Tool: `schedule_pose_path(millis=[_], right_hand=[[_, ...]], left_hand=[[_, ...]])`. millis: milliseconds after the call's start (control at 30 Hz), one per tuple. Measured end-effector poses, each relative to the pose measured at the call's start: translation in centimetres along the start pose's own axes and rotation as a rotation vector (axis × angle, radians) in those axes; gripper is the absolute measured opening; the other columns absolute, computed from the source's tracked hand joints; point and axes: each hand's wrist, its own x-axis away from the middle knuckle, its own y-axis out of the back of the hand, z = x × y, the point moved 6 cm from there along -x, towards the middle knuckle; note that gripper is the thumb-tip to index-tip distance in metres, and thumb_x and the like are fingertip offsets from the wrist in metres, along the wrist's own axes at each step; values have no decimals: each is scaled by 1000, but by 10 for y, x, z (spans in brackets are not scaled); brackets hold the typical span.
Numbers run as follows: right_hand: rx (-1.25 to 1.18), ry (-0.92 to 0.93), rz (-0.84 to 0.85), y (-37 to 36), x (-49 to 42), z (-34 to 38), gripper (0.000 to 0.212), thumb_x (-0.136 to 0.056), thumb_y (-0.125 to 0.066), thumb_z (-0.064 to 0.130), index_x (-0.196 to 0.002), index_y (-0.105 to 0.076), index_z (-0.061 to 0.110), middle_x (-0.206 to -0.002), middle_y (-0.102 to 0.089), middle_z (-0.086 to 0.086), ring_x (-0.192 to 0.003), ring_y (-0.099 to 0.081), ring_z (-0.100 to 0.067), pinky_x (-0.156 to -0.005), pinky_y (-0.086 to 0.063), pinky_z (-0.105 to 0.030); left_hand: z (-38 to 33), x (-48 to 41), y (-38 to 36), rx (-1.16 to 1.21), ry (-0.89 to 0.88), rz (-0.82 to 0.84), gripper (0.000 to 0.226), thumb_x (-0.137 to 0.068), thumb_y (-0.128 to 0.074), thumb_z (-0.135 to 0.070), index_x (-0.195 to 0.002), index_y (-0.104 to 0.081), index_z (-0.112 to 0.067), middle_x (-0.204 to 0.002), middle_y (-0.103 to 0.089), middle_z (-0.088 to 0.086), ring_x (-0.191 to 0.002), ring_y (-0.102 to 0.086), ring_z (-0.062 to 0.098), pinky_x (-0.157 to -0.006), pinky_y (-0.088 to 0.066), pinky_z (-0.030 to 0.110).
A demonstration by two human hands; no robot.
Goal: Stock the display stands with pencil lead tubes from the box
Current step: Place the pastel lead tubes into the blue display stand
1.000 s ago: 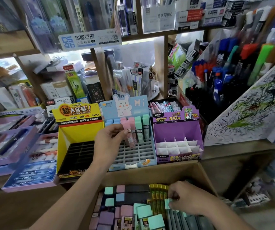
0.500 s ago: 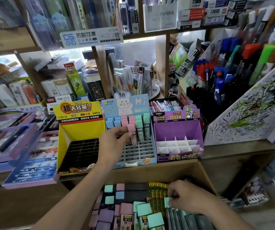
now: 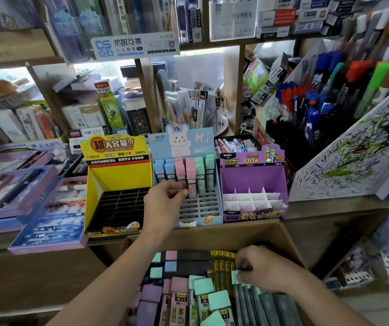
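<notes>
Three display stands sit side by side on the shelf: a yellow stand (image 3: 118, 175) with an empty black grid, a light blue rabbit stand (image 3: 210, 208) with blue, pink and green tubes in its back rows, and a purple stand (image 3: 252, 177) with empty white dividers. My left hand (image 3: 165, 203) pinches a pink-capped lead tube (image 3: 191, 182) standing in the blue stand's grid. Below, the cardboard box (image 3: 212, 236) holds several pastel-capped and yellow tubes. My right hand (image 3: 261, 269) reaches into the box and its fingers grip a mint-capped tube (image 3: 235, 277).
Purple and blue trays of pens (image 3: 24, 196) lie left of the stands. A tilted scribbled test board (image 3: 353, 156) and racks of markers (image 3: 318, 102) stand at the right. Shelves above are packed with stationery boxes.
My left hand has lowered the pink tube down into the blue stand's grid. My right hand has stayed in the box on the mint tube.
</notes>
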Motion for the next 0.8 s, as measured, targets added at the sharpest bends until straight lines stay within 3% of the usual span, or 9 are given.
schedule_pose_path(millis=[100, 233, 400, 567, 800], right_hand=[[5, 53, -85, 5, 5, 10, 27, -92, -72, 40, -118, -65, 33, -115, -62, 10, -101, -62, -4, -92, -56, -30], [10, 150, -126, 6, 19, 34, 31, -92, -72, 38, -122, -66, 33, -112, -64, 15, -102, -61, 2, -92, -55, -25], [48, 179, -43, -21, 42, 57, 35, -92, -74, 37, -125, -66, 31, -114, -66, 17, -102, -62, 3, -91, -54, -21], [58, 166, 99, -55, 62, 69, 40, -91, -75, 35, -129, -63, 30, -110, -64, 17, -101, -61, 2, -87, -54, -21], [103, 159, 327, -101, 78, 84, 36, -90, -75, 37, -124, -65, 32, -114, -64, 17, -104, -61, -2, -94, -55, -35]], left_hand=[[3, 17, 13, -13, -12, 16, 11, -90, -76, -19, -96, -72, -27, -88, -72, -14, -84, -67, -2, -79, -61, 26], [16, 59, 24, -17, 17, 189, 18, -87, -78, -16, -92, -72, -32, -82, -74, -12, -83, -68, -2, -71, -56, 14], [46, 126, 34, -59, 189, 431, 21, -84, -82, -20, -97, -72, -33, -87, -76, -11, -85, -71, 3, -78, -60, 28], [64, 179, 43, -237, 268, 663, 22, -82, -78, -26, -96, -69, -41, -88, -71, -27, -83, -67, -7, -69, -57, 20], [84, 223, 54, -439, 380, 813, 30, -76, -81, -33, -97, -64, -47, -95, -66, -22, -96, -62, -2, -92, -54, 25]])
